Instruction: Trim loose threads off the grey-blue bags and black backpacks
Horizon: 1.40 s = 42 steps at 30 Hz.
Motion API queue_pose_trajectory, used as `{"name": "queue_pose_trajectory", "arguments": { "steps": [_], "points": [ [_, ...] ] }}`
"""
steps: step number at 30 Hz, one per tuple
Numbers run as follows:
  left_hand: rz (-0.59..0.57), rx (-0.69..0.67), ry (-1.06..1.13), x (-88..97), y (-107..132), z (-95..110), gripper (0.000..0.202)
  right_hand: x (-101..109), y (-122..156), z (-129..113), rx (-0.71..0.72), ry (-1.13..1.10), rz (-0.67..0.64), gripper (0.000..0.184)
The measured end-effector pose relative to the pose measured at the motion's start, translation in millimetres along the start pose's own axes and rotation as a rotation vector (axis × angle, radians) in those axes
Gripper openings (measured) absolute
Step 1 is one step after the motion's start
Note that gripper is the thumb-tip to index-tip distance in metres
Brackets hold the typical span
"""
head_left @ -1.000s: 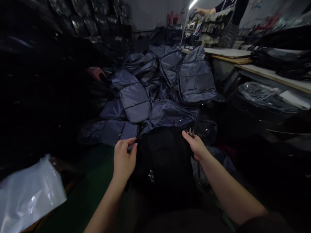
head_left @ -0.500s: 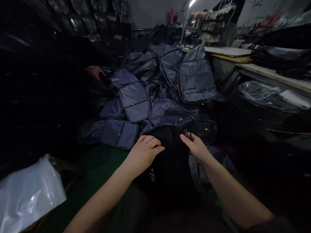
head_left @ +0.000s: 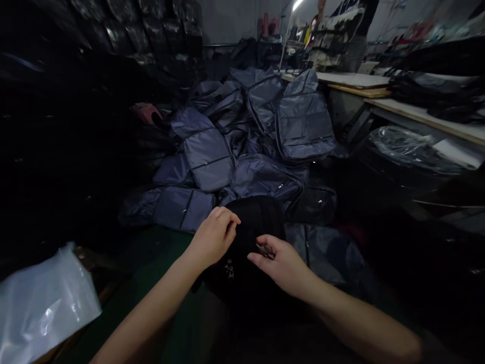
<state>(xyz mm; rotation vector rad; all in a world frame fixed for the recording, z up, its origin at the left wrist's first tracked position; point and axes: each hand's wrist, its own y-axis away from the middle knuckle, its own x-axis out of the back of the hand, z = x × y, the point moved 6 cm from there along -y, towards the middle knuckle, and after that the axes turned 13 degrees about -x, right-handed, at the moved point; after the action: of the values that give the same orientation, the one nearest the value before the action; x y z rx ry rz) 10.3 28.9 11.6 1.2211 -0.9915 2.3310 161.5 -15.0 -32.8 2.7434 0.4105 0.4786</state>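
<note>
A black backpack (head_left: 250, 217) is in front of me, its lower part lost in the dark. My left hand (head_left: 217, 235) is closed at its left upper edge, thumb and fingers pinching the fabric. Below that hand, shiny metal zipper pulls (head_left: 229, 269) hang on the bag's side. My right hand (head_left: 278, 260) is over the bag's right part with fingers curled and thumb tip apart from the forefinger. Within its grasp a small dark metal tool (head_left: 267, 249) partly shows; its kind is hard to make out.
Beyond the bag lies a heap of dark blue-grey bags (head_left: 210, 156) with zippers. Clear plastic (head_left: 45, 303) is at the lower left. Worktables (head_left: 428, 114) stand at the right, with a sewing machine (head_left: 329, 40) and part of a person behind. Wrapped bundles (head_left: 151, 30) are stacked at back left.
My right hand has left the bag's right upper edge and moved left and down over its front. My left hand has shifted slightly left, its fingers drawn together. The bag leans more left.
</note>
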Motion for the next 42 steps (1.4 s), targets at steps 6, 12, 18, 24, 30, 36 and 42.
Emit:
{"name": "queue_pose_trajectory", "arguments": {
  "steps": [6,12,18,24,30,36,42],
  "points": [
    [0.156,0.144,0.052,15.4,8.0,-18.5,0.013,-4.9,8.0,15.0,0.021,0.134,0.000,0.020],
    [0.327,0.383,0.041,30.7,18.5,-41.0,0.018,-2.6,16.3,19.2,0.017,0.170,-0.011,0.019],
    [0.128,0.155,0.056,26.5,15.8,-10.9,0.032,-6.1,19.6,19.9,0.030,0.192,-0.009,0.019],
    [-0.054,-0.023,0.061,4.2,12.8,22.3,0.028,-8.5,20.8,20.3,0.050,0.205,-0.009,0.017],
    [-0.124,-0.001,-0.005,-7.8,6.3,24.2,0.015,-8.1,18.3,18.1,0.069,0.205,-0.009,0.015],
    [0.003,0.176,0.189,-4.6,9.0,3.2,0.013,6.1,11.8,1.9,0.135,0.301,0.003,0.022],
    [0.097,0.283,0.289,0.4,14.1,-10.7,0.014,44.6,-4.5,-27.9,0.176,0.436,0.153,0.039]
  ]
}}
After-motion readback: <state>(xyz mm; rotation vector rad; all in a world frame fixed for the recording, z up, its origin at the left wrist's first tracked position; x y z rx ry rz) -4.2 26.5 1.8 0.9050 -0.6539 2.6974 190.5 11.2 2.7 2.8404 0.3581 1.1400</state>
